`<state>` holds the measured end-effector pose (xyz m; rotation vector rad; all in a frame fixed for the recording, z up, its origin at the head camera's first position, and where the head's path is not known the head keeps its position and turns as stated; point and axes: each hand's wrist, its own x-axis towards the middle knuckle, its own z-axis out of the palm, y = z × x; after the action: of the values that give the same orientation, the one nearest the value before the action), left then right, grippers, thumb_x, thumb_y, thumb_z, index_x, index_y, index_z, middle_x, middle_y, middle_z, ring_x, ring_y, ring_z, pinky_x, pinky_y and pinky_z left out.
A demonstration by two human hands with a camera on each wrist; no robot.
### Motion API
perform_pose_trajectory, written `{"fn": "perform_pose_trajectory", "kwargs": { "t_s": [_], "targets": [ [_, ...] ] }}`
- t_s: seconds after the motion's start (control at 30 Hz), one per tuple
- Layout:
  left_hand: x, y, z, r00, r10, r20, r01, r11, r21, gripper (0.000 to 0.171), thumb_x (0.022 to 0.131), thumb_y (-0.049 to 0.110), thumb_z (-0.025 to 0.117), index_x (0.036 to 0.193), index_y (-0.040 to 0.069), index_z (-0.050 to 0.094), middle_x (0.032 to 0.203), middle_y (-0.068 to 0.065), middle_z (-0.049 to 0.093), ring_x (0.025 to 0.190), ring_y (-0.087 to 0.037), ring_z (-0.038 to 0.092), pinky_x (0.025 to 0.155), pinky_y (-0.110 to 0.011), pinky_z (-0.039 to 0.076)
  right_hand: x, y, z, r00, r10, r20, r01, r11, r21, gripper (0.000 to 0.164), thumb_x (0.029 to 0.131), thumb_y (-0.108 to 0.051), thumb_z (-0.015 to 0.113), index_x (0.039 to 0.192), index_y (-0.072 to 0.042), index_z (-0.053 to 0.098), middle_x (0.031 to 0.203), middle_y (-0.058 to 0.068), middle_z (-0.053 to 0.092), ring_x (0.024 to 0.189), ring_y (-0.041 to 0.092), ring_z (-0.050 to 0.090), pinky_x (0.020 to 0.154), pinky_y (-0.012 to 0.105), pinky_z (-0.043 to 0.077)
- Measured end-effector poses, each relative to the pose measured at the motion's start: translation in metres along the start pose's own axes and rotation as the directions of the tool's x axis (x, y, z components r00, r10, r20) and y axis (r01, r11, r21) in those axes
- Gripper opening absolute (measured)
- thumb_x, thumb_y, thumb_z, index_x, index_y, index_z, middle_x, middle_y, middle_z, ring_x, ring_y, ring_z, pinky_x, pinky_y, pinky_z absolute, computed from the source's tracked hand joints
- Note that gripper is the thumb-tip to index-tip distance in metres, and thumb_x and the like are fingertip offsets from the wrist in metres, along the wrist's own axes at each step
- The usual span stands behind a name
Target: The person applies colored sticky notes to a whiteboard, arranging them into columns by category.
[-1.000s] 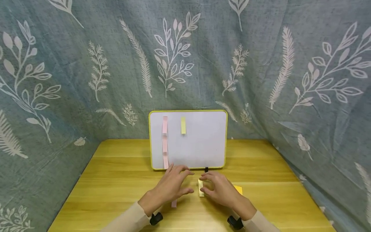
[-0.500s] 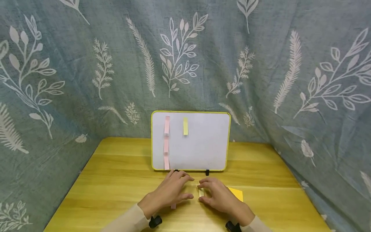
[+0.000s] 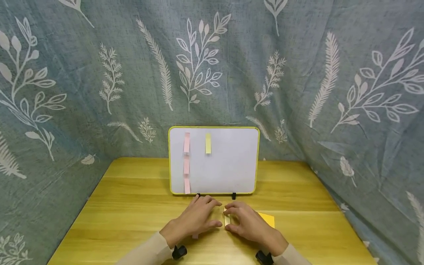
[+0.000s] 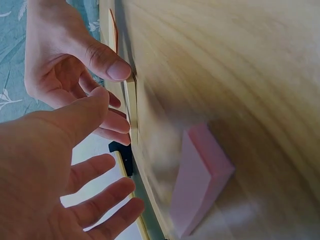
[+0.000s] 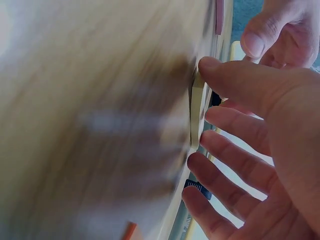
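Observation:
In the head view, a narrow pale yellow sticky note pad (image 3: 226, 218) lies on the wooden table. My right hand (image 3: 253, 224) holds it end to end, thumb at the near end and fingertips toward the far end. The right wrist view shows the same pad (image 5: 197, 112) beside the thumb tip. My left hand (image 3: 193, 219) hovers to its left with fingers loosely bent and nothing between them. Below the left hand sits a pink sticky note pad (image 4: 197, 175), mostly hidden in the head view. Behind both hands stands a whiteboard (image 3: 232, 165) with a yellow frame.
Three pink strips (image 3: 187, 165) run down the whiteboard's left side, and one yellow strip (image 3: 208, 143) is stuck near its top. Black feet (image 3: 233, 196) support the board. An orange-yellow pad (image 3: 267, 220) lies partly behind the right hand. A patterned curtain (image 3: 212, 73) surrounds the table.
My right hand has come down and nearer, its thumb and fingertips now at the yellow pad's ends. The left hand has barely moved. The head view has shifted slightly.

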<state>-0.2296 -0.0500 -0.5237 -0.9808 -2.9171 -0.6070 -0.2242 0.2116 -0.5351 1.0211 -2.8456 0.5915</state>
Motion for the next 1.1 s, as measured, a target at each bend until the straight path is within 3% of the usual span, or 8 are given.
{"fn": "perform_pose_trajectory", "kwargs": {
  "t_s": [0.37, 0.83, 1.1],
  "targets": [
    [0.0033, 0.0026, -0.0035, 1.0, -0.018, 0.018, 0.018, 1.0, -0.001, 0.07, 0.103, 0.055, 0.088, 0.159, 0.016, 0.069, 0.158, -0.007, 0.07, 0.154, -0.029, 0.062, 0.138, -0.071, 0.039, 0.0019, 0.0002, -0.005, 1.0, -0.011, 0.005, 0.011, 0.999, -0.041, 0.037, 0.1, -0.027, 0.096, 0.132, -0.012, 0.086, 0.148, 0.009, 0.079, 0.138, 0.032, 0.075, 0.116, 0.055, 0.063],
    [0.0041, 0.0007, 0.0053, 0.999, -0.027, 0.045, 0.029, 0.998, -0.054, 0.07, 0.103, 0.055, 0.089, 0.157, 0.015, 0.07, 0.158, -0.008, 0.069, 0.154, -0.033, 0.062, 0.137, -0.075, 0.038, 0.0015, -0.0008, -0.0054, 0.999, -0.012, 0.038, 0.012, 1.0, 0.011, 0.023, 0.102, -0.026, 0.094, 0.122, -0.016, 0.089, 0.151, 0.01, 0.079, 0.14, 0.034, 0.075, 0.119, 0.057, 0.062],
    [0.006, 0.004, 0.0057, 0.999, -0.021, 0.049, 0.022, 1.0, -0.019, 0.069, 0.102, 0.059, 0.088, 0.156, 0.02, 0.071, 0.155, -0.004, 0.07, 0.141, -0.031, 0.069, 0.117, -0.061, 0.058, 0.003, -0.0018, -0.0058, 0.999, -0.02, 0.044, 0.018, 0.999, 0.044, 0.008, 0.104, -0.021, 0.091, 0.111, -0.02, 0.09, 0.148, 0.011, 0.081, 0.139, 0.035, 0.076, 0.117, 0.057, 0.064]
  ]
}}
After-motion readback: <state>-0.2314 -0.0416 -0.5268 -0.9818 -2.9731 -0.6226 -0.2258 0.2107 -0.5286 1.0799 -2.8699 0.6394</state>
